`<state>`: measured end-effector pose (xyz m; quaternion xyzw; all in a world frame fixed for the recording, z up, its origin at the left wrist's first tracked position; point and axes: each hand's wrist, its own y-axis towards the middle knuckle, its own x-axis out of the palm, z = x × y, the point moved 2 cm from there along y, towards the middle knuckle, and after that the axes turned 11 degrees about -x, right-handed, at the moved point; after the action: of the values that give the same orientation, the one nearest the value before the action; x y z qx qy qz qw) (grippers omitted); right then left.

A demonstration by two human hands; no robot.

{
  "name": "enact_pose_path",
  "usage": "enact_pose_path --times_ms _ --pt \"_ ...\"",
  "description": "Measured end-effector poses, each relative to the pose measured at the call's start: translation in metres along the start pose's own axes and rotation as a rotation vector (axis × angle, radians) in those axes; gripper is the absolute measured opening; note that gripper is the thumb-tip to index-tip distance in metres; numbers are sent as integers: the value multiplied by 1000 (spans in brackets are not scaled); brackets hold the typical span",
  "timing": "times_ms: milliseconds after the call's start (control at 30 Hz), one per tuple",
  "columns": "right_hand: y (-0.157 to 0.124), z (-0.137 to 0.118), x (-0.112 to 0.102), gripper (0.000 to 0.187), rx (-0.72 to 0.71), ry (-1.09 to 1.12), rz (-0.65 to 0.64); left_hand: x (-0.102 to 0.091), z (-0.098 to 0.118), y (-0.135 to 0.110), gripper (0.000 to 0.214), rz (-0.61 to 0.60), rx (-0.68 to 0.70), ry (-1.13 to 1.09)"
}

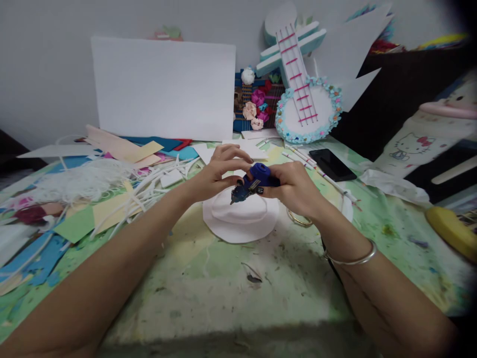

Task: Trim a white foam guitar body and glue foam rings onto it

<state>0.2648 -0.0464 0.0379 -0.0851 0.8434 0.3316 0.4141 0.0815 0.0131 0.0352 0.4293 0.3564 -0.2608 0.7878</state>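
Observation:
My right hand [298,188] grips a dark blue glue gun [260,173], its dark nozzle tilted down to the left. The fingers of my left hand [225,171] are bent, with the thumb and forefinger pressed against the front of the glue gun. Just below both hands, a white hat-shaped piece [242,221] with a round flat brim and a raised crown lies on the table; the hands and glue gun partly cover its far side. A gold-coloured ring [299,219] lies beside it, under my right wrist.
Paper scraps [76,223], white strips and a tangle of white string [80,178] cover the table's left side. A white board [164,89] and a decorated toy guitar [307,117] lean at the back. A phone [332,165], sticks and a yellow object [450,231] lie right.

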Motion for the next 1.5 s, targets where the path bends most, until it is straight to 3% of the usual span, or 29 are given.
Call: enact_pose_path --times_ms 133,367,1000,1167,1333,1400,1500 --pt "-1 -2 -3 15 2 2 16 7 3 -4 31 62 20 -11" --pt "-1 -1 -2 14 9 -42 8 14 3 -7 23 117 -26 -15" --pt "1 2 12 16 46 2 -32 11 -1 -12 27 91 -162 -10" --pt "2 7 16 17 72 -8 -119 10 -7 -9 27 39 -200 -218" --pt "2 7 6 19 96 -150 -69 6 -13 -8 22 184 -318 -526" --pt "2 6 1 19 96 -188 -37 6 -11 -7 25 167 -331 -497" --pt "1 1 -5 19 77 -212 -29 7 -5 -5 38 104 -281 -284"
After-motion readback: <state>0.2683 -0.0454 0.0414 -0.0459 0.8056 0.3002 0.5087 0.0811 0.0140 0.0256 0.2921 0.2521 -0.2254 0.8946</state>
